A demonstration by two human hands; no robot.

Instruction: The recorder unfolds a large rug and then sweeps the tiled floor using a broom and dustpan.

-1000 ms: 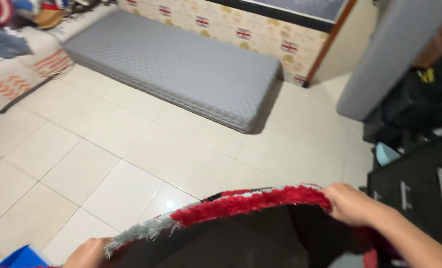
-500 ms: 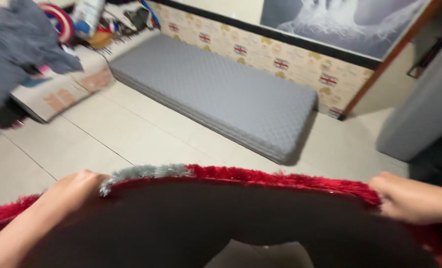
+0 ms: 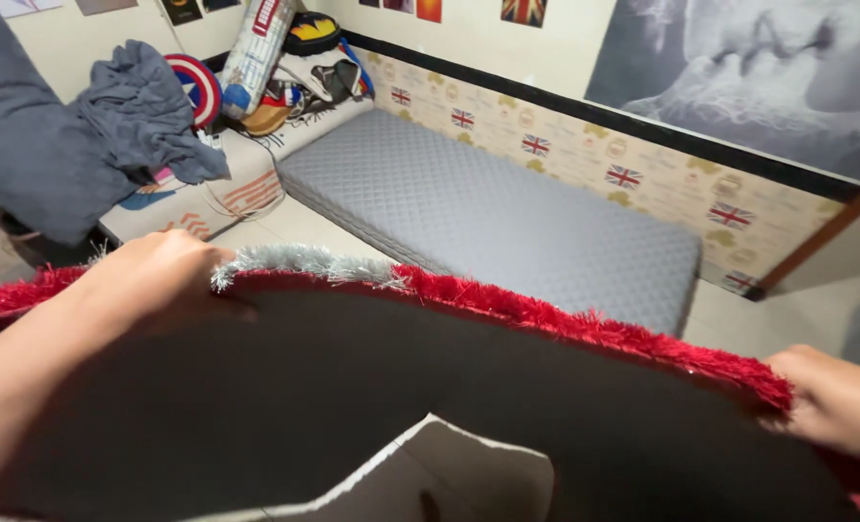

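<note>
Two hands clamped on shaggy red rug [image 3: 546,319], lifted, dark backing toward camera.
Left hand [image 3: 155,275] pinching grey fringe, right hand [image 3: 836,401] gripping opposite edge; grey mattress [image 3: 488,208] beyond rug; mid-carry, calling next for even grip.

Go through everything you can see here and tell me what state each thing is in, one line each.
Shaggy red rug: lifted, dark backing facing the camera.
Left hand: gripping the rug's top edge by the grey fringe.
Right hand: gripping the rug's right edge.
Grey mattress: flat on the floor against the wall.
Grey cloth: crumpled in a heap.
</note>
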